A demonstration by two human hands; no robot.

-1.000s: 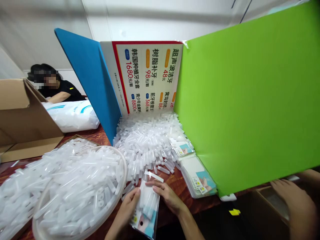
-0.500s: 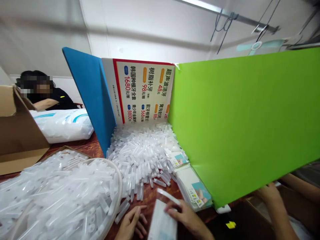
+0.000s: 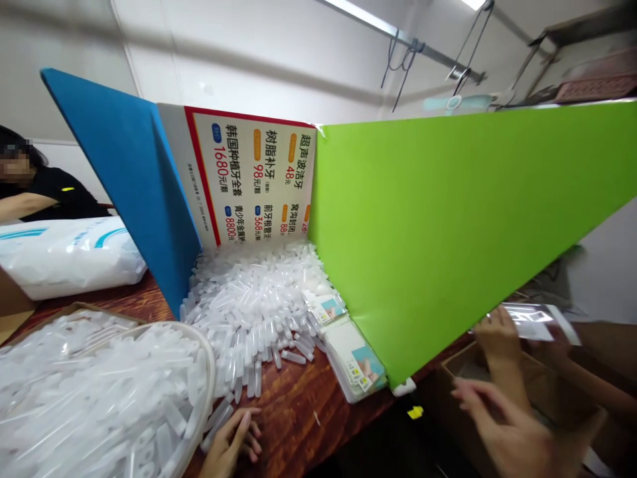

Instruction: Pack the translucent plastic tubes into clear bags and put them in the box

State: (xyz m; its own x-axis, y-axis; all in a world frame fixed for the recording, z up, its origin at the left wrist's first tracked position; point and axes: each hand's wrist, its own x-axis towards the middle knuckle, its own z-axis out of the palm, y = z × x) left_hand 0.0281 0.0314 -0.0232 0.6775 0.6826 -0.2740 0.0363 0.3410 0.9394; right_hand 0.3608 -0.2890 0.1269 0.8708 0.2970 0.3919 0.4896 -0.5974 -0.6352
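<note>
My left hand [image 3: 231,443] rests at the near table edge, fingers loosely bent and apart, holding nothing. Just left of it lie a few loose translucent plastic tubes [image 3: 217,421], beside a round white basket [image 3: 211,372] heaped with the same tubes. My right hand [image 3: 515,428] is far to the right, over an open cardboard box [image 3: 460,362]. It is smeared by motion, with fingers stretched out and nothing visible in them. A stack of flat clear packets with printed cards [image 3: 355,362] lies on the table between my hands, against the green board [image 3: 423,232].
A large tube pile [image 3: 253,292] sits between the blue board [image 3: 134,179], a printed price board [image 3: 259,179] and the green one. Another person's hand [image 3: 500,338] is at a clear plastic packet [image 3: 540,322]. At left are a white bag [image 3: 74,259] and a seated person [image 3: 44,182].
My right hand has moved right from the table to over the cardboard box, and the packet it held is out of it. The view has turned right. My left hand stays by the basket.
</note>
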